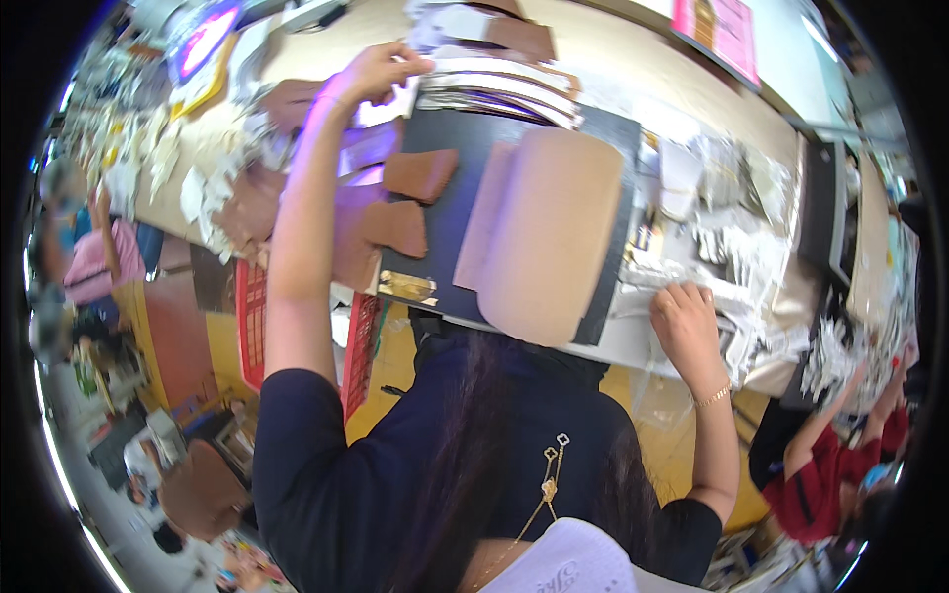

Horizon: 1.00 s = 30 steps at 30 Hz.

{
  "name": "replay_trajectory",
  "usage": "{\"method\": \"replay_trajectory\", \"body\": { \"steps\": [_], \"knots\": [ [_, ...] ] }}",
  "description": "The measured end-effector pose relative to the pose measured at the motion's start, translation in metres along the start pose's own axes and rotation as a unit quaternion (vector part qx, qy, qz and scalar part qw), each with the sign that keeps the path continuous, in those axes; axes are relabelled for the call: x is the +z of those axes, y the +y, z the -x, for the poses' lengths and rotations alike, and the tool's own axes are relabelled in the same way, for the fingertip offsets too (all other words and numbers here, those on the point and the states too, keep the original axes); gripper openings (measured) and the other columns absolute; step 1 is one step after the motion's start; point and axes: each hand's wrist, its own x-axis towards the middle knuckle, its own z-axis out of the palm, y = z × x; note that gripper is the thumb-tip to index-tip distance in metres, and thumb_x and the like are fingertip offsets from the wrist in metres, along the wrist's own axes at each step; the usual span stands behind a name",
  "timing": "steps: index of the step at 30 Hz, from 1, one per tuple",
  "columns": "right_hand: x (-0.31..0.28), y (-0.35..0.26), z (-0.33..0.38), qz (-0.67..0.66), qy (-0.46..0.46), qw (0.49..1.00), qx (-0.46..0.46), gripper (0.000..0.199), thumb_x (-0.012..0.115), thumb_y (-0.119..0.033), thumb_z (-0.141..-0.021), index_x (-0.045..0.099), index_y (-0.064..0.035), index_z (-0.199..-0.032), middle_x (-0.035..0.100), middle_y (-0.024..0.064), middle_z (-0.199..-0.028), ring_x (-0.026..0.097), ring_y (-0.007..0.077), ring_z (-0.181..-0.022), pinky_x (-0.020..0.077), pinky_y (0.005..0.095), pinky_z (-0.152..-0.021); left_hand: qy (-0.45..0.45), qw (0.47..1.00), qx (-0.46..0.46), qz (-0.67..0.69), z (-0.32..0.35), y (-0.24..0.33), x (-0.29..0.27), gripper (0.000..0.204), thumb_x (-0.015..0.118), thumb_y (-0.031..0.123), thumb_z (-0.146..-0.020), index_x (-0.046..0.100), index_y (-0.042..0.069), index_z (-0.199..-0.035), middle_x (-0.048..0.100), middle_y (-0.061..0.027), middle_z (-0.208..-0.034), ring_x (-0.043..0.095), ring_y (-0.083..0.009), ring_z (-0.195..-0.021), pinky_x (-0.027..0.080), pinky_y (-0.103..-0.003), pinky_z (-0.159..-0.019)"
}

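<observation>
My left hand is stretched far across the table and its fingers pinch the edge of a stack of flat grey and white sheets. My right hand rests fingers-down on crinkled silvery sheets at the near edge of the table. Between my arms lies a black work board with a large rounded tan leather piece on it and two small brown leather pieces at its left side.
A red plastic crate stands below the table at left. Paper scraps litter the far left of the table. A pink sheet lies at the far right. Another person in red works at lower right.
</observation>
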Motion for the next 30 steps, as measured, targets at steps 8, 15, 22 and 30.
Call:
{"method": "replay_trajectory", "body": {
  "steps": [8, 15, 22, 30],
  "knots": [
    [-0.02, -0.018, -0.019, -0.323, 0.069, 0.943, 0.039, 0.014, 0.063, 0.006, -0.076, 0.053, 0.0004, -0.083, 0.054, 0.0082, -0.078, 0.056, 0.018, -0.071, 0.0459, 0.0267, -0.066, 0.334, 0.941, -0.051, -0.004, -0.016, -0.132, -0.13, 0.02, 0.062, 0.017, -0.08, 0.066, 0.001, -0.092, 0.065, -0.007, -0.068, 0.063, -0.0131, -0.053, 0.05, -0.026, -0.046],
    [-0.02, -0.032, -0.026, -0.559, 0.176, 0.802, 0.118, 0.04, 0.06, 0.007, -0.081, 0.051, -0.0004, -0.118, 0.058, 0.0064, -0.087, 0.057, 0.013, -0.078, 0.0472, 0.0254, -0.071, 0.283, 0.871, -0.279, -0.289, -0.056, -0.205, -0.201, 0.052, 0.068, 0.044, -0.072, 0.066, 0.002, -0.103, 0.066, -0.0146, -0.104, 0.062, -0.0286, -0.1, 0.047, -0.037, -0.087],
    [-0.026, -0.023, -0.019, -0.499, 0.181, 0.838, 0.124, 0.045, 0.059, 0.002, -0.084, 0.042, 0.0008, -0.126, 0.058, 0.009, -0.097, 0.058, 0.0139, -0.084, 0.0485, 0.0267, -0.076, 0.256, 0.865, -0.361, -0.237, -0.06, -0.184, -0.183, 0.054, 0.069, 0.047, -0.072, 0.063, 0.01, -0.112, 0.061, -0.0094, -0.118, 0.058, -0.0235, -0.109, 0.043, -0.038, -0.093],
    [-0.029, -0.026, -0.025, -0.522, 0.214, 0.814, 0.137, 0.044, 0.059, 0.006, -0.082, 0.047, 0.0003, -0.124, 0.056, 0.005, -0.091, 0.055, 0.0108, -0.08, 0.047, 0.0241, -0.073, 0.332, 0.864, -0.247, -0.287, -0.058, -0.155, -0.173, 0.038, 0.068, 0.022, -0.071, 0.064, 0.006, -0.105, 0.066, -0.0146, -0.101, 0.065, -0.0247, -0.092, 0.05, -0.038, -0.08]
  ]
}}
